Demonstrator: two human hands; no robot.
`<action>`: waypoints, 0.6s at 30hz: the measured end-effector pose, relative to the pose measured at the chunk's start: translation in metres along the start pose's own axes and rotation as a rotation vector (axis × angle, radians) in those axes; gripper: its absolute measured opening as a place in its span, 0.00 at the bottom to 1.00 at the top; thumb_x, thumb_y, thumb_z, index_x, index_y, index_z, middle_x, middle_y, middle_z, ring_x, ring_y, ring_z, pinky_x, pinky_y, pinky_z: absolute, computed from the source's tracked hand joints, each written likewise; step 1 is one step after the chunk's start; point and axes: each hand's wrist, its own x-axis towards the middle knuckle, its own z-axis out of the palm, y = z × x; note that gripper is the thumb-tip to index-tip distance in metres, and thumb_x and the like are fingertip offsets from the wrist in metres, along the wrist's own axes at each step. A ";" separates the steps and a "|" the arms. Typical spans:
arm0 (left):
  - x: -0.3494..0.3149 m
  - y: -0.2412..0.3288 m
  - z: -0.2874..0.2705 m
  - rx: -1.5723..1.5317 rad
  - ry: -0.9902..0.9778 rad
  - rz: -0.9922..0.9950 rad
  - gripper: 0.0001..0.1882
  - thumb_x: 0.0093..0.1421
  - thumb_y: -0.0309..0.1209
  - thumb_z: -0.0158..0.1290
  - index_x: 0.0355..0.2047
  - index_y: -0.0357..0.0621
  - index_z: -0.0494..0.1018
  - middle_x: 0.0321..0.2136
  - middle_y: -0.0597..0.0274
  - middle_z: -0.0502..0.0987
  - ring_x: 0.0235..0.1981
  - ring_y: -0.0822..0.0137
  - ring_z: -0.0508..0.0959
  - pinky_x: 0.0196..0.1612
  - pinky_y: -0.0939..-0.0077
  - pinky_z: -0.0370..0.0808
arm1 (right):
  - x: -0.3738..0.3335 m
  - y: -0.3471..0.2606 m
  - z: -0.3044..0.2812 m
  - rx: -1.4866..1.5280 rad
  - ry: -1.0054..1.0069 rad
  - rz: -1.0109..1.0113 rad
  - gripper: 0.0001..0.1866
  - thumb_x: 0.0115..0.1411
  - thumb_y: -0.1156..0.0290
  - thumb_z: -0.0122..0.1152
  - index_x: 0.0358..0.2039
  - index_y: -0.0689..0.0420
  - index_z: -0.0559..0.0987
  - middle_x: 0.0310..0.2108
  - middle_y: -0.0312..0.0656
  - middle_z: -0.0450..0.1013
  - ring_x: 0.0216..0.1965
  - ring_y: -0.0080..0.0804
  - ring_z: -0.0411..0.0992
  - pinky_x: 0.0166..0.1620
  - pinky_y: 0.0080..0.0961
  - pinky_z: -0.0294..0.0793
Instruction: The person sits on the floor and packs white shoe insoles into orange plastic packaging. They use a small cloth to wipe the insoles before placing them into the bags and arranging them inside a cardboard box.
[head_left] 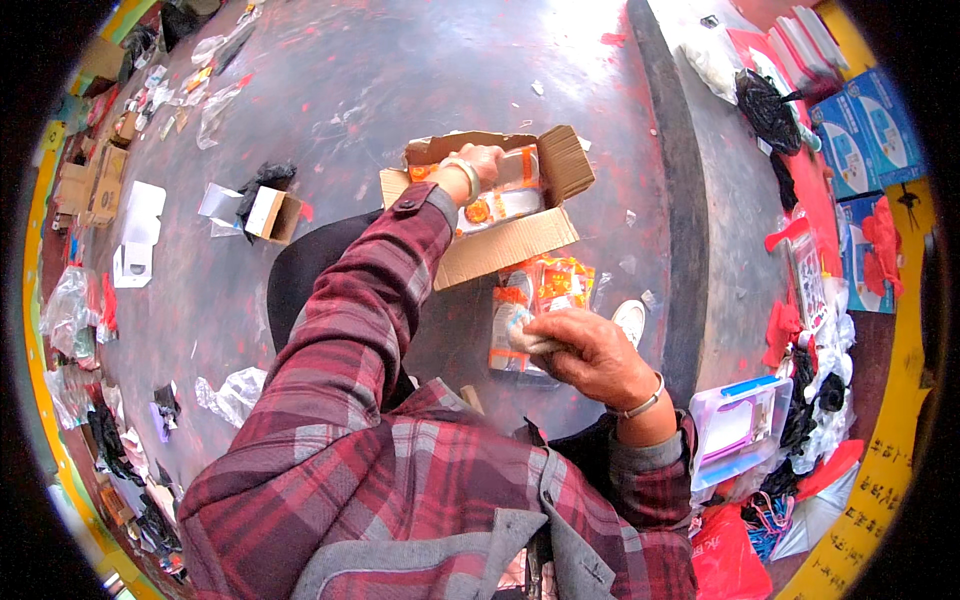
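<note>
My left hand (480,166) reaches into an open cardboard box (512,246), its fingers curled downward and their tips hidden. Clear packets with orange print (515,185) lie in the box, right beside that hand. My right hand (590,350) is closed on a small pale cloth (528,334), held by its bunched end. Below and behind the cloth, more orange-and-clear packets (562,282) rest at the near right side of the box.
A dark raised strip (672,200) crosses the floor on the right. Beyond it stands a clear plastic bin (740,430) with blue edges. Small open boxes (273,215) and a crumpled clear bag (240,393) lie on the left. A white shoe (629,320) shows near my right hand.
</note>
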 end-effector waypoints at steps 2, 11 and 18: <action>0.011 0.005 0.004 0.136 -0.034 0.036 0.21 0.53 0.31 0.48 0.49 0.58 0.69 0.46 0.55 0.73 0.50 0.55 0.71 0.51 0.59 0.68 | -0.001 0.002 0.000 -0.007 -0.005 0.009 0.17 0.45 0.80 0.56 0.39 0.59 0.74 0.36 0.48 0.72 0.40 0.47 0.71 0.43 0.34 0.70; 0.031 -0.049 0.082 0.003 0.504 0.022 0.20 0.50 0.26 0.44 0.46 0.47 0.68 0.51 0.52 0.66 0.55 0.54 0.62 0.57 0.60 0.60 | 0.004 -0.002 -0.002 0.006 -0.002 0.026 0.17 0.45 0.80 0.54 0.39 0.59 0.74 0.36 0.48 0.72 0.40 0.46 0.71 0.43 0.34 0.70; 0.011 -0.043 0.067 0.244 0.019 -0.086 0.13 0.55 0.31 0.46 0.41 0.48 0.73 0.44 0.57 0.71 0.49 0.57 0.70 0.49 0.62 0.70 | 0.001 0.000 0.001 -0.003 0.004 0.051 0.17 0.45 0.79 0.55 0.40 0.58 0.73 0.35 0.47 0.72 0.39 0.47 0.71 0.42 0.35 0.70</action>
